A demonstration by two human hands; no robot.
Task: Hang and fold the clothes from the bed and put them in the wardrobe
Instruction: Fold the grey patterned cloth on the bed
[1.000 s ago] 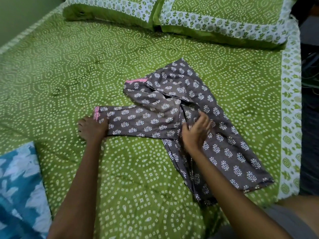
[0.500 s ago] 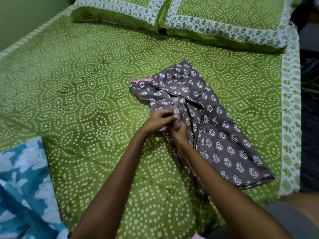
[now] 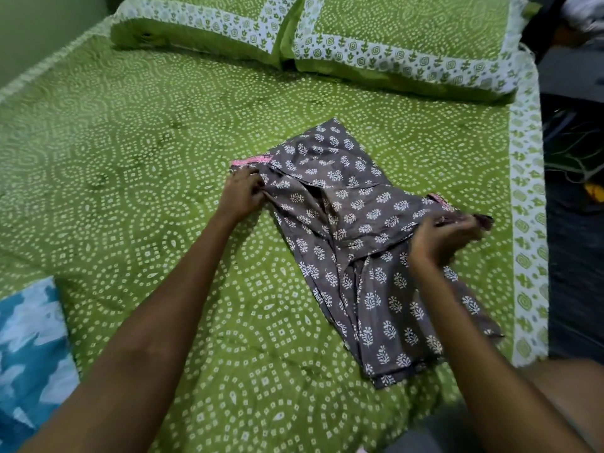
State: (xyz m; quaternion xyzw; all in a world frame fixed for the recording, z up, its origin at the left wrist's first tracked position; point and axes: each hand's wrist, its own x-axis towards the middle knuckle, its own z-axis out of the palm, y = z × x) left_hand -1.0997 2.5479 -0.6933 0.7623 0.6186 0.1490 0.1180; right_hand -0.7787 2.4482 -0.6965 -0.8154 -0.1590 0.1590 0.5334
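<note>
Both hands pinch grey kurta (image 3: pixel 356 223) edges: left hand (image 3: pixel 243 194), right hand (image 3: pixel 441 237).

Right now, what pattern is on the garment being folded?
Grey-brown garment with white leaf motifs, pink trim; head view.

— How many garments lie on the green dotted bedspread (image 3: pixel 130 158)?
— One grey-brown cotton garment with white leaf prints and pink trim (image 3: pixel 359 223), and one blue-and-white patterned cloth (image 3: pixel 29 338) at the near left edge.
— Pillows?
— Two green pillows with white patterned borders: one at left (image 3: pixel 202 24), one at right (image 3: pixel 408 37).
— Hands?
— Two: the left hand (image 3: pixel 243 194) and the right hand (image 3: pixel 441 237).
</note>
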